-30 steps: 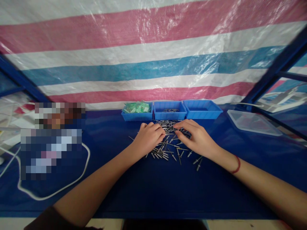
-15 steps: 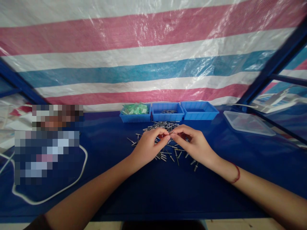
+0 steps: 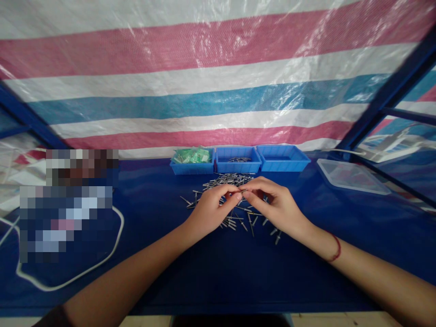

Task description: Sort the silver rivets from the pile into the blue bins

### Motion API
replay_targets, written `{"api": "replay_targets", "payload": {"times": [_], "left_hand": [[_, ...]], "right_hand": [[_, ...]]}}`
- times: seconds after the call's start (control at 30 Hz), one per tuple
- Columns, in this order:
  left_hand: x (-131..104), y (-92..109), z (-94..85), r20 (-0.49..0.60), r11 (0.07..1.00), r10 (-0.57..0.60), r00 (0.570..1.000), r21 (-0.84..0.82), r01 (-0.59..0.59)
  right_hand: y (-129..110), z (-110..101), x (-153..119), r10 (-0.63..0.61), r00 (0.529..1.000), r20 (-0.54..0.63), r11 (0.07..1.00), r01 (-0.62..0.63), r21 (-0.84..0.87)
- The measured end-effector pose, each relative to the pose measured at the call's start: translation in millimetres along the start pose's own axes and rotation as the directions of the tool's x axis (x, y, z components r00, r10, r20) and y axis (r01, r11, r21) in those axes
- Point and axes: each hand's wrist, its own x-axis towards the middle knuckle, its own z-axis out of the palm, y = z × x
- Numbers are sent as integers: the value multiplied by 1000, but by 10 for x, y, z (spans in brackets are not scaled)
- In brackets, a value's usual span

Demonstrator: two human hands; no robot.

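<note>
My left hand [image 3: 211, 206] and my right hand [image 3: 279, 204] meet fingertip to fingertip over the blue table. Both are closed in a pinch, thumb against finger, on one small blind rivet [image 3: 243, 191], mostly covered by the fingertips. Beneath and behind them spreads a loose pile of blind rivets [image 3: 231, 179], silver with thin stems. Some rivets [image 3: 231, 222] lie nearer to me below the hands, and a few [image 3: 278, 237] are to the right, under my right wrist.
Three blue bins stand in a row behind the pile: the left bin [image 3: 192, 169] holds green-tinted plastic bags, the middle bin [image 3: 238, 168] some rivets. A clear plastic lid [image 3: 354, 177] lies right. A white cable [image 3: 117, 245] loops at left beside a blurred-out area. Striped sheeting [image 3: 204, 109] hangs behind.
Almost nothing differs. The fingertips have shifted very slightly against each other; the hands stay in the same place over the pile.
</note>
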Motion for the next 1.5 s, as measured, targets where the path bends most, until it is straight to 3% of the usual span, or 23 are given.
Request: {"api": "replay_targets", "payload": {"times": [0.3, 0.57, 0.77, 0.87, 0.97, 1.07, 1.3, 1.5], "left_hand": [[-13, -18, 19, -131, 996, 81, 988, 41, -76], [-19, 2, -32, -164, 981, 168, 972, 124, -149], [71, -143, -207, -237, 968, 173, 956, 222, -121], [121, -268, -297, -259, 959, 154, 953, 272, -81], [155, -389, -356, -205, 946, 136, 969, 318, -66], [176, -475, -393, -122, 935, 121, 985, 347, -72], [161, -513, -381, 32, 872, 195, 980, 452, -188], [227, -441, -217, 167, 796, 297, 940, 501, -341]], "right_hand": [[34, 15, -6, -1, 999, -49, 999, -1, -40], [85, -1, 40, -58, 994, 94, 992, 68, -102], [340, -151, 462, -139, 986, -94, 905, 88, -416], [513, -199, 694, -172, 982, -83, 810, 93, -578], [612, -190, 808, -138, 990, 3, 709, 101, -698], [598, -174, 758, -119, 992, 43, 683, 113, -722], [562, -285, 349, -145, 976, 165, 714, 219, -665], [719, -284, 271, -27, 993, 119, 820, 90, -565]]}}
